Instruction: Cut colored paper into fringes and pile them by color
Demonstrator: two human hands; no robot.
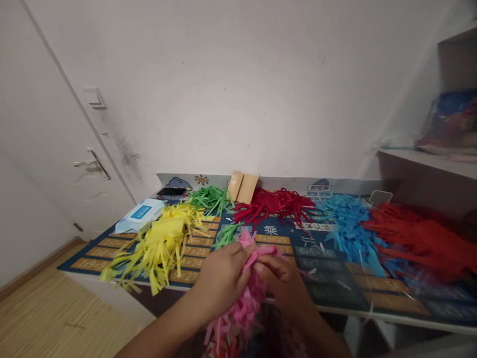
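A fringed bundle of pink paper strips (246, 306) hangs at the front edge of the table, below both hands. My left hand (224, 273) is closed on the upper part of the pink bundle. Close beside it on the right, my right hand (282, 278) pinches a folded pink band of the same bundle. Green strips (228, 234) lie just behind my left hand. To the left is a yellow fringed bundle (164, 236), and behind the hands lies a dark red one (278, 205).
On the table mat (89, 252) are a wipes pack (141, 215), a dark phone (171, 191), a green bundle (211, 199), blue strips (348, 223) and a red bundle (425, 238). Tan card pieces (243, 187) lean at the wall. Shelves (428, 158) stand right.
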